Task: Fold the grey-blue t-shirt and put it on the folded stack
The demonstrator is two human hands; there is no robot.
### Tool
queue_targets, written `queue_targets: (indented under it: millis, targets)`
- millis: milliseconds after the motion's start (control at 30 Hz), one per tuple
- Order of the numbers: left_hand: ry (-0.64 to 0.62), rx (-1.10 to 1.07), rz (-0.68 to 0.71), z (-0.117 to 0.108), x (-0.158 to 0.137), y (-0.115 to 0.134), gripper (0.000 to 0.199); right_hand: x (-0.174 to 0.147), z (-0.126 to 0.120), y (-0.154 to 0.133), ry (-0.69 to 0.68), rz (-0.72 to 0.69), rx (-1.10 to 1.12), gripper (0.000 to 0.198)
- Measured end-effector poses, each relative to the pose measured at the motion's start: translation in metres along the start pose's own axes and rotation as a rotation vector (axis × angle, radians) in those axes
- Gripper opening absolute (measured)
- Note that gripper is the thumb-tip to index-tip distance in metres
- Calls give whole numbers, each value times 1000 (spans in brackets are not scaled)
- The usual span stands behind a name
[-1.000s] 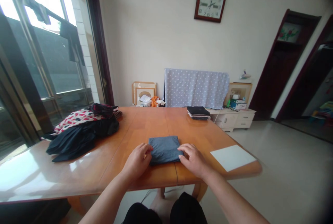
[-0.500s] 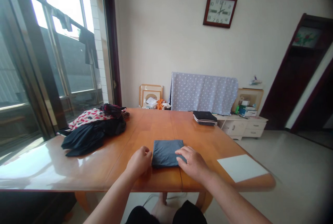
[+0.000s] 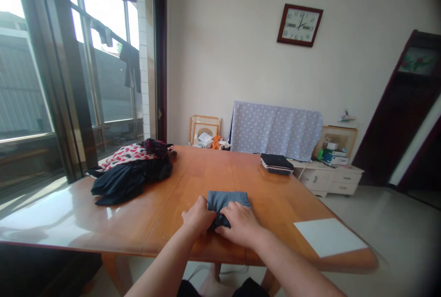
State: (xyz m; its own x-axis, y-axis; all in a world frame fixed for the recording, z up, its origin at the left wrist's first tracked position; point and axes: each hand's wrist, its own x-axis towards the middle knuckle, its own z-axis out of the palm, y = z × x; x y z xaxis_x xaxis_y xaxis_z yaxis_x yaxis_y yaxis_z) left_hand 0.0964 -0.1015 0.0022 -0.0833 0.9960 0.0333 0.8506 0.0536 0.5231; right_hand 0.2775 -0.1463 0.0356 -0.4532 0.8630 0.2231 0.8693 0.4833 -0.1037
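Observation:
A folded grey-blue garment (image 3: 228, 197) lies on the wooden table in front of me; its exact kind does not show. At its near left corner, the fingers of my left hand (image 3: 200, 215) are closed on the cloth. My right hand (image 3: 239, 223) covers much of the near side, fingers curled over the edge and thumb low at the front, gripping the fabric. The near edge looks bunched between both hands, and part of it is hidden by them.
A loose heap of dark and red-patterned clothes (image 3: 132, 173) lies at the table's left. Toward the far right edge sits a folded stack of clothes (image 3: 276, 163). A white sheet (image 3: 330, 237) rests near the right corner of the wooden table (image 3: 193, 168).
My right hand has moved from the garment's right side to its near edge, and my left hand has come onto the near left corner. The cloth there is now gathered. The view has shifted slightly.

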Motion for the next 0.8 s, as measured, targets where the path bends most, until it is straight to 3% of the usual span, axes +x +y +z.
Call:
queue_targets:
  millis: [167,367,567,667,800]
  targets:
    - [48,-129,-18,5,4,5,44,4,2,-12,9,18,-76,48]
    - [48,-493,-77,2,4,7,44,10,10,-26,59,43,-117,57]
    - [48,-931,-67,3,-2,16,40,19,21,-25,94,144,-87,31]
    - [16,-1143,-1,-1,-6,20,39,24,17,-11,106,239,32,24]
    - [111,-1230,76,-4,-13,21,41,30,9,14,216,341,466,20]
